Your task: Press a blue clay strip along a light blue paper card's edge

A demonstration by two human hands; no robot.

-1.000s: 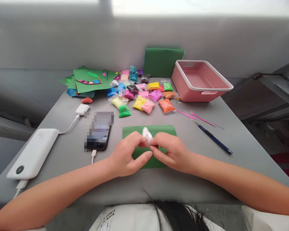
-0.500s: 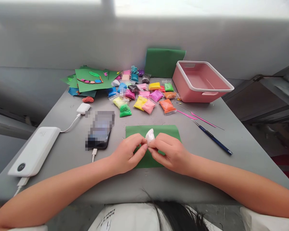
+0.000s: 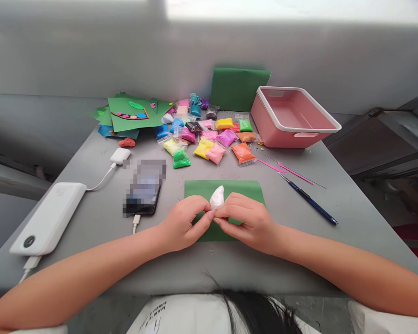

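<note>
Both my hands meet over a green sheet lying flat on the grey table. Between their fingertips they pinch a small white packet of clay, which sticks up above the fingers. My left hand grips its left lower edge with thumb and forefinger, the other fingers curled. My right hand grips the right lower edge the same way.
Several small bags of coloured clay lie beyond the sheet. A pink tub stands back right, green papers back left. A phone, a white power bank, a blue pen and pink tools lie around.
My hands have closed in tighter on the white packet, and the left forefinger has curled in. The view shifted slightly, so the sheet sits a little further right.
</note>
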